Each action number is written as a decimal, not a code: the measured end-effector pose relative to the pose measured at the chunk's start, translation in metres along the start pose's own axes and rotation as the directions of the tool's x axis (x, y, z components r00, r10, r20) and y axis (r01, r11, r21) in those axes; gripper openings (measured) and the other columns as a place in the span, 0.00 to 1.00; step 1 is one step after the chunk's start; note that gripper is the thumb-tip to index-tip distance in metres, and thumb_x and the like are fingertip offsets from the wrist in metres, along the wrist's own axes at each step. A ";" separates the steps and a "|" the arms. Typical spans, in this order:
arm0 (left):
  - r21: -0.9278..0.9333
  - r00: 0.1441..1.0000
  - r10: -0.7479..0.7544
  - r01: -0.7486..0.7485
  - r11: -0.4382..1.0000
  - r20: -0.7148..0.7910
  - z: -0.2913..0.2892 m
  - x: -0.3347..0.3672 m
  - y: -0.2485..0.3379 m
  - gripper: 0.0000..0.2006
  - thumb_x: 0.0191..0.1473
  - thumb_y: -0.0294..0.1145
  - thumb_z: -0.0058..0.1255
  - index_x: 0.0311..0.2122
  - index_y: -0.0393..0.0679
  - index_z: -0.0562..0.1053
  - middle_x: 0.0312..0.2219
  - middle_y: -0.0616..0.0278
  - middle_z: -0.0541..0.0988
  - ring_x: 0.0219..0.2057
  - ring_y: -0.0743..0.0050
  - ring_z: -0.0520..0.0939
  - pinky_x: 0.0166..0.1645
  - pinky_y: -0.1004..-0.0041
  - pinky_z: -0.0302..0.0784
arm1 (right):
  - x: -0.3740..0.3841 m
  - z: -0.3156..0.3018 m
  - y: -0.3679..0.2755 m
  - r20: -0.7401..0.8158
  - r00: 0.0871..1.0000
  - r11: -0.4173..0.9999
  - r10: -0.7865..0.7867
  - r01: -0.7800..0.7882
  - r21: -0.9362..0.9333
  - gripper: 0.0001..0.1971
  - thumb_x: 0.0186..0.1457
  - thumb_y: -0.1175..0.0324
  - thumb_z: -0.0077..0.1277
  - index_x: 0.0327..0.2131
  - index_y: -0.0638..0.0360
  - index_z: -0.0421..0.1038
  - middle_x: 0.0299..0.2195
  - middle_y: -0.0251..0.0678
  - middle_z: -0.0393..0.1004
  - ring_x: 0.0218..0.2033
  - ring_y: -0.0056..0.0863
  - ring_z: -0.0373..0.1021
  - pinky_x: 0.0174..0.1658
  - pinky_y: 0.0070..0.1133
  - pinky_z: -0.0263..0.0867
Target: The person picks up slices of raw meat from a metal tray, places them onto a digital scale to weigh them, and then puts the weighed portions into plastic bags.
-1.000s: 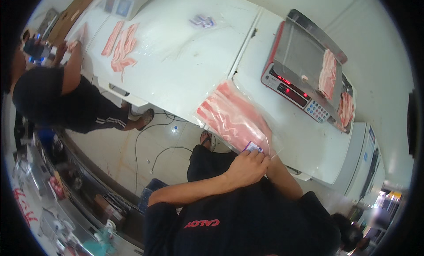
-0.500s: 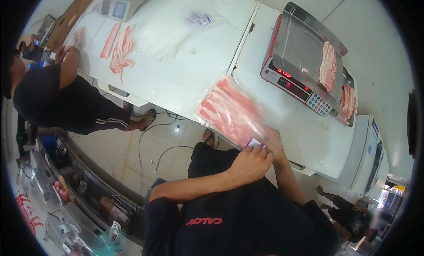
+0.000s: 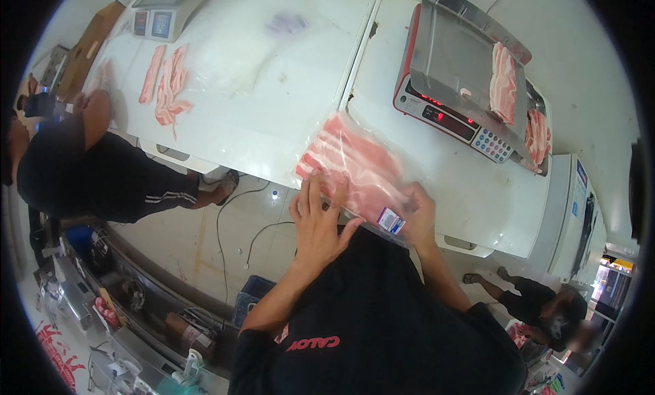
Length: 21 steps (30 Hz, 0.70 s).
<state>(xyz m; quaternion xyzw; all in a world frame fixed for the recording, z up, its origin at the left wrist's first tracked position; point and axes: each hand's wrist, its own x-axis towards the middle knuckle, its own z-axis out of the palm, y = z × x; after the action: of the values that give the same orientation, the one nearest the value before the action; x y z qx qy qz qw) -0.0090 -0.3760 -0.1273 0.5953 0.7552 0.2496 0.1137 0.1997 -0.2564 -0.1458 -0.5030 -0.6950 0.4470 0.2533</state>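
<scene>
The left hand (image 3: 316, 221) lies open, fingers spread, on the near edge of a clear plastic bag (image 3: 358, 170) of sliced raw meat; the right hand (image 3: 417, 214) presses flat on its labelled corner. The bag lies on the white counter (image 3: 273, 115), near a scale (image 3: 458, 88) whose tray carries more meat slices (image 3: 505, 84).

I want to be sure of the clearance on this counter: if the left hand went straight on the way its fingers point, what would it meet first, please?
The left hand points up-counter; its fingertips already lie on the clear bag of sliced meat. Beyond that, probably bare white counter, though depth is unclear.
</scene>
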 end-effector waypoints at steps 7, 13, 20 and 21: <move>0.035 0.998 -0.002 -0.001 0.999 0.064 -0.002 0.000 -0.005 0.40 0.59 0.59 0.56 0.73 0.56 0.62 0.72 0.37 0.52 0.72 0.36 0.54 0.69 0.39 0.47 | -0.012 0.004 -0.005 0.020 0.966 0.824 0.256 -0.229 0.518 0.18 0.62 0.66 0.63 0.48 0.68 0.72 0.44 0.40 0.80 0.43 0.25 0.77 0.48 0.23 0.74; 0.018 0.998 0.004 -0.005 1.000 0.068 0.000 -0.002 -0.007 0.39 0.59 0.59 0.57 0.72 0.55 0.63 0.73 0.39 0.52 0.73 0.39 0.54 0.70 0.39 0.45 | 0.001 0.013 -0.018 0.262 0.952 0.685 0.157 -0.296 0.666 0.27 0.63 0.64 0.60 0.62 0.68 0.68 0.56 0.40 0.75 0.53 0.22 0.73 0.57 0.22 0.70; -0.040 0.993 0.114 -0.113 0.993 0.022 -0.001 0.004 -0.018 0.37 0.60 0.55 0.58 0.68 0.46 0.66 0.71 0.44 0.59 0.72 0.42 0.58 0.69 0.40 0.48 | 0.037 -0.019 -0.016 0.654 0.752 0.811 0.076 -0.429 0.399 0.26 0.65 0.66 0.56 0.64 0.65 0.68 0.60 0.46 0.72 0.53 0.30 0.76 0.54 0.27 0.76; -0.068 0.992 0.126 -0.127 0.990 -0.016 0.001 0.002 -0.021 0.36 0.59 0.54 0.58 0.67 0.44 0.67 0.68 0.44 0.62 0.69 0.42 0.61 0.67 0.41 0.51 | 0.040 -0.023 -0.011 0.686 0.727 0.794 0.039 -0.439 0.420 0.25 0.65 0.67 0.55 0.63 0.65 0.69 0.60 0.47 0.72 0.53 0.31 0.76 0.55 0.28 0.75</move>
<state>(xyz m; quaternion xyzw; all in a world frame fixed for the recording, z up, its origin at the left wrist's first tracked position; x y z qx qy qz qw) -0.0268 -0.3772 -0.1385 0.6362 0.7075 0.2860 0.1136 0.1981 -0.2121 -0.1291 -0.3108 -0.5022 0.8039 0.0704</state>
